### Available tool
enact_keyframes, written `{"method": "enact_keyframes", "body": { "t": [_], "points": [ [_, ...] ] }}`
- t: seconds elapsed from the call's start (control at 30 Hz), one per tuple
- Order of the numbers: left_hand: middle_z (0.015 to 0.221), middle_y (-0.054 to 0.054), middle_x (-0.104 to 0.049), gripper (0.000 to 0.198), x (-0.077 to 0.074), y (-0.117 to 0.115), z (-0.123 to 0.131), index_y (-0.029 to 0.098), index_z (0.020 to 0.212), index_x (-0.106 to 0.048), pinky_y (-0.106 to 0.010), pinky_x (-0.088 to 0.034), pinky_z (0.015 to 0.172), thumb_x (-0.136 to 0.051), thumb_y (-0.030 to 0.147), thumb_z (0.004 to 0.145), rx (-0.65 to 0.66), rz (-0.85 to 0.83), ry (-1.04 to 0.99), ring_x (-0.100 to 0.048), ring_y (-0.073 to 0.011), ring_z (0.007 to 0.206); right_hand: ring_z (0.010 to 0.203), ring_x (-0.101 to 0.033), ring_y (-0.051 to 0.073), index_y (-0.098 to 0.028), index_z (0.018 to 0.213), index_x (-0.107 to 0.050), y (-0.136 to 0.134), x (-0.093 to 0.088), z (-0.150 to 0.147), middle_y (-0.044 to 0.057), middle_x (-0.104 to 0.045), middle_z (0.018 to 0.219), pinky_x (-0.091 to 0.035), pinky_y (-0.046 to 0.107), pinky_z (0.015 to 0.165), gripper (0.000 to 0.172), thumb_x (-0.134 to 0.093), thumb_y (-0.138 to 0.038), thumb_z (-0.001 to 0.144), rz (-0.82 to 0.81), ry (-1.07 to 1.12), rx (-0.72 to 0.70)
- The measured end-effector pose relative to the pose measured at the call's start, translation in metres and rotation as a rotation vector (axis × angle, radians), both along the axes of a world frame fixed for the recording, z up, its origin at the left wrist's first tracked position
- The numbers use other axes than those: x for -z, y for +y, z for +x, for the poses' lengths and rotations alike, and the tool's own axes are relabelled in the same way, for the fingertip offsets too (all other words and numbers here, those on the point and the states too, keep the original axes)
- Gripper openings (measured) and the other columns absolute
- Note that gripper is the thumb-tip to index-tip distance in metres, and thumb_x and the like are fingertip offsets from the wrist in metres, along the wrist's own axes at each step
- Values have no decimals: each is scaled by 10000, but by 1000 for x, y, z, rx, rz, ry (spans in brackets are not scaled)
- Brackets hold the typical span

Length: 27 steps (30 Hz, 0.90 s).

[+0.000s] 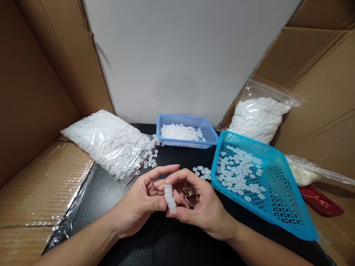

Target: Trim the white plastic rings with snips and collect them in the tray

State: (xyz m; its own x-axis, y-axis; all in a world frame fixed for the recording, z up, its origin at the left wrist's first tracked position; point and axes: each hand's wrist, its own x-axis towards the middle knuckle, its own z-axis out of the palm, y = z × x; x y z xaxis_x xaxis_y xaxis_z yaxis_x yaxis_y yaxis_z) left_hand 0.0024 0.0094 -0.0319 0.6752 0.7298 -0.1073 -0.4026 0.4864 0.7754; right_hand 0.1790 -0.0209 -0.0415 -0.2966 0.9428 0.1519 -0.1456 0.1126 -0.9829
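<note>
A short, slightly curved stack of white plastic washers (169, 196) is upright between my hands, above the black tabletop. My right hand (206, 205) pinches the stack, index finger at its top and thumb at its bottom. From the side, the thumb of my left hand (135, 203) presses against the stack, while its index finger stretches out above. The other left fingers are partly hidden behind. Shiny brownish metal-looking pieces (190, 194) sit in the curl of my right hand; their kind is unclear. Loose washers (202, 171) lie on the table beyond my right hand.
A turquoise basket (288, 221) with scattered washers is at right; a blue basket (209, 142) with more stands behind. Left lies an open clear bag of washers (105, 144). Another filled bag (257, 118), a small bag (302, 173) and a red packet (321, 203) sit right. Cardboard walls (327, 92) flank the table.
</note>
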Motion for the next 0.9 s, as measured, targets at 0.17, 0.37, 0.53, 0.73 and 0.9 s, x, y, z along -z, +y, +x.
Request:
{"method": "enact_keyframes", "body": {
  "t": [0.17, 0.37, 0.53, 0.73, 0.9],
  "points": [
    [865, -41, -851, 519, 0, -2, 1, 270, 1253, -740, -236, -578, 813, -911, 230, 764, -8, -79, -71, -792, -152, 816, 853, -687, 224, -303, 1067, -679, 0, 2, 1, 28, -670, 921, -595, 336, 699, 397, -887, -400, 743, 10, 13, -7],
    [897, -70, -851, 504, 1, -4, 4, 239, 1235, -734, -248, -580, 801, -909, 218, 763, -32, -44, -62, -798, -179, 817, 900, -673, 237, -287, 1048, -674, -1, 1, -1, 46, -642, 965, -565, 306, 630, 399, -893, -398, 733, 56, 4, 13],
    [886, -72, -842, 530, 1, -4, 5, 229, 1232, -725, -272, -586, 794, -923, 262, 741, -31, -22, -67, -793, -200, 802, 688, -591, 140, -285, 1061, -674, -1, 1, -2, 42, -635, 1040, -391, 232, 467, 376, -861, -247, 737, 76, 0, 12],
    [932, -85, -849, 549, 1, -5, 4, 222, 1278, -721, -272, -591, 845, -909, 240, 763, -45, -42, -110, -799, -191, 856, 796, -609, 152, -270, 1067, -657, -1, -2, -2, 15, -598, 980, -457, 212, 547, 384, -842, -204, 737, 107, 47, 21],
    [936, -83, -860, 482, -1, -7, 3, 247, 1296, -720, -271, -601, 861, -845, 169, 837, -26, -89, -132, -810, -177, 863, 835, -594, 144, -293, 1070, -658, -1, -4, 0, -2, -583, 993, -503, 225, 649, 370, -845, -207, 763, 120, 85, -16]
  ]
}}
